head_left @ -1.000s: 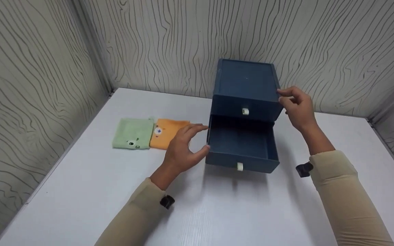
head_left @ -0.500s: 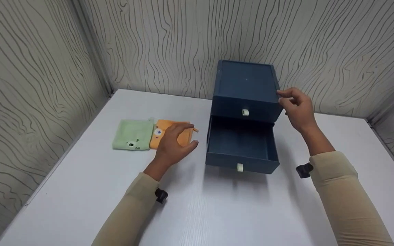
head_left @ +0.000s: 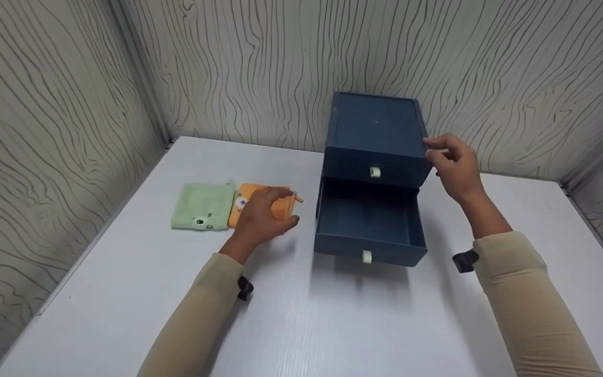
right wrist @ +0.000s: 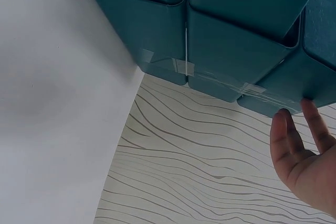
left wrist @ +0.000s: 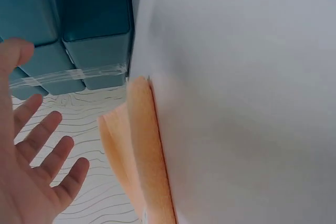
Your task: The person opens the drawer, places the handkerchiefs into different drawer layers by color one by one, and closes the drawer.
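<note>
A dark blue drawer unit (head_left: 380, 123) stands against the back wall, its middle drawer (head_left: 369, 214) pulled out with nothing seen inside. My right hand (head_left: 456, 167) touches the upper right side of the unit with its fingertips; in the right wrist view that hand (right wrist: 304, 156) has its fingers extended. Over an orange folded cloth (head_left: 252, 191), my left hand (head_left: 262, 220) hovers with thumb and fingers spread. It holds nothing and partly hides the cloth. In the left wrist view the hand (left wrist: 37, 171) is apart from the orange cloth (left wrist: 149, 156).
A green folded cloth (head_left: 204, 207) with a small face on it lies left of the orange one on the white table (head_left: 291, 324). Clear tape (right wrist: 210, 80) runs along the unit's side. Patterned walls (head_left: 238, 68) enclose the table at back and sides.
My left hand has moved left, away from the side of the pulled-out drawer to above the orange cloth. The right hand stays at the unit, and the drawer has not moved.
</note>
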### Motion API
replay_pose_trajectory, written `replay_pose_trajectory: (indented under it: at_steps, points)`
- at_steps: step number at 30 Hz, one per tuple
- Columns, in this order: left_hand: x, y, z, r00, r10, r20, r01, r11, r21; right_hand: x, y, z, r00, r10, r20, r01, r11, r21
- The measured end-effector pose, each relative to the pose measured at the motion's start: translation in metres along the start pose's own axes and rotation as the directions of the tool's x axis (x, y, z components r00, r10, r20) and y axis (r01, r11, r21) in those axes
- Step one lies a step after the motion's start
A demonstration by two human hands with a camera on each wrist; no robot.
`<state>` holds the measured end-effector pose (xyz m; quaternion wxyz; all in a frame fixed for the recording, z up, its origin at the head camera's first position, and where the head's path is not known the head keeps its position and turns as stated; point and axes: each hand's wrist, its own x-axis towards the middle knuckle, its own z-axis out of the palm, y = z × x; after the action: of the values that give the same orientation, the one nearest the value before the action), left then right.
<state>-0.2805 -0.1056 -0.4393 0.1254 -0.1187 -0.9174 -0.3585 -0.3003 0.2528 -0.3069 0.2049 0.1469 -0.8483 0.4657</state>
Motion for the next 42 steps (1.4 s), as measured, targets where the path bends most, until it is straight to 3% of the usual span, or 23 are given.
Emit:
replay_pose_trajectory:
  at_steps: [10,18,25,32,37,42]
  points:
    - [0.005,-0.008,0.001,0.988,-0.086,0.131,0.080,0.995,0.052,0.007,0.021,-0.001,1.000,0.025,-0.001,-0.025,0.999,0.024]
    - [0.008,-0.011,0.006,0.976,-0.141,0.165,0.126,0.987,0.098,-0.001,-0.001,-0.002,1.000,0.020,0.004,-0.020,1.000,0.018]
    - [0.009,-0.016,0.006,0.951,-0.217,0.219,0.198,0.974,0.106,0.010,0.033,0.000,1.000,0.027,0.001,-0.027,1.000,-0.006]
    - [0.011,-0.026,0.005,0.939,-0.193,0.284,0.157,0.977,0.145,0.011,0.034,0.000,0.999,0.035,0.007,-0.035,0.999,-0.005]
    - [0.011,-0.026,0.004,0.940,-0.160,0.301,0.101,0.974,0.202,0.005,0.014,-0.001,0.999,0.033,0.004,-0.033,0.999,0.003]
    - [0.010,-0.024,0.006,0.937,-0.179,0.300,0.117,0.970,0.214,-0.001,-0.002,0.000,0.999,0.041,0.007,-0.041,0.999,0.001]
